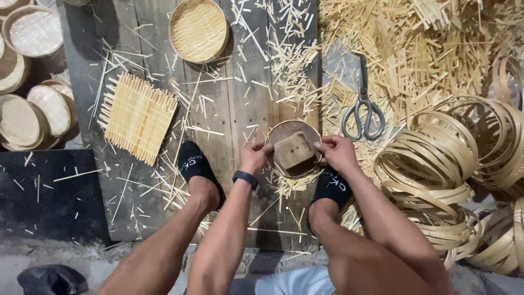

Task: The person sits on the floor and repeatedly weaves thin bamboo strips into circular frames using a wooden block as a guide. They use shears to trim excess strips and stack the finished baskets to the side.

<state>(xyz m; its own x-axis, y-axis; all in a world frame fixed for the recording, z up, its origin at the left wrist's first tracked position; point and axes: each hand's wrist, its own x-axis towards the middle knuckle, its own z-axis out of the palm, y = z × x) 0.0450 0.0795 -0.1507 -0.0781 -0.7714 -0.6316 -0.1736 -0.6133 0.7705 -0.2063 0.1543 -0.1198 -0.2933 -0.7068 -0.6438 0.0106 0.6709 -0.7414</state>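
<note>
1. Wooden and dark, a round disc (295,148) with a square block (293,150) fixed on its face is held just below the middle of the frame, over a plank floor (229,109) strewn with bamboo splinters.
2. The disc is gripped from both sides: the left hand (254,157) is closed on its left rim, the right hand (337,152) on its right rim, thumbs on top. Neither hand is nearer; the disc lies directly between them, its face turned up to the camera.
3. No long axis is shown by the round disc; the block is seen turned slightly, its longer side running from lower left to upper right.
4. A thin bamboo edge seems to run around the rim, but whether a hoop is seated there cannot be told.
5. Two feet in black socks are planted at either side, the left one (197,164) at lower centre-left, the right one (333,188) partly hidden under the right wrist.
6. Scissors (363,112) lie just above and right of the right hand, handles toward it.
7. A woven mat (139,117) lies at upper left, a finished tray (198,30) at top centre, stacked bamboo hoops (442,169) at right, cut off by the frame edge.
8. The fingertips under the disc are hidden.
</note>
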